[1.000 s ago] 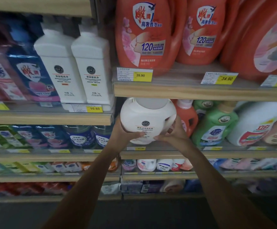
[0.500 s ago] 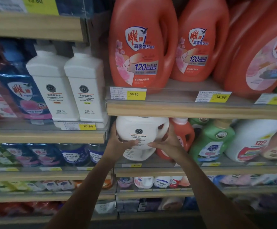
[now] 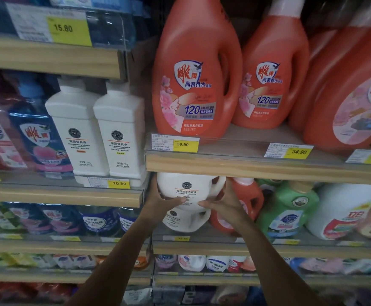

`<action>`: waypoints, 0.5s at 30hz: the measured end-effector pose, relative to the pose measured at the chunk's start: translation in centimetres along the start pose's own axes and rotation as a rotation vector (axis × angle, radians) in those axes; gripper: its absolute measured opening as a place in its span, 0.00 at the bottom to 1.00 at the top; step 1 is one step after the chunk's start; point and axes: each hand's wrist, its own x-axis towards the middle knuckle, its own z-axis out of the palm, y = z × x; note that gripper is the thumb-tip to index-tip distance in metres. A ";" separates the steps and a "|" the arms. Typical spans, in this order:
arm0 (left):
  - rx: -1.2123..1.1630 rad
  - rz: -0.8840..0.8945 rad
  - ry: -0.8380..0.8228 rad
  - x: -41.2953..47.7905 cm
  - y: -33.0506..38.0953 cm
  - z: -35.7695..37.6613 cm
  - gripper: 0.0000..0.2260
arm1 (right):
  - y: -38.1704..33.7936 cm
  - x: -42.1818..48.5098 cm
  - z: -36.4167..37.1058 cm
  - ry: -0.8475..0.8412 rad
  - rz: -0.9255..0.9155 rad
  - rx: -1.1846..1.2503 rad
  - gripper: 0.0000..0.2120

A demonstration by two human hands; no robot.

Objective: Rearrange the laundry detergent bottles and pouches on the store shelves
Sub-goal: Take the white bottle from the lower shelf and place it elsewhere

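Now the white jug (image 3: 185,187) sat higher than a second before, its top tucked under the shelf edge (image 3: 257,167), apparently stacked on a second white jug (image 3: 185,220) below. The left hand (image 3: 163,200) and right hand (image 3: 225,203) both clasped its lower sides. An orange bottle (image 3: 249,196) stood just beside. Placement looked nearly complete; release remained.

Smooth matt white plastic jug (image 3: 188,186); pale wood-grain shelf edge (image 3: 257,167)
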 end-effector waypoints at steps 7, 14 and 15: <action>0.004 0.042 0.028 -0.1 0.0 0.3 0.45 | 0.6 0.5 -0.1 -0.023 -0.024 0.000 0.38; -0.038 0.018 0.039 0.5 -0.6 0.3 0.44 | 1.0 1.1 0.0 -0.015 -0.027 -0.003 0.39; -0.033 0.016 0.044 0.5 -0.7 0.3 0.44 | 1.1 1.1 0.0 -0.016 -0.029 -0.005 0.39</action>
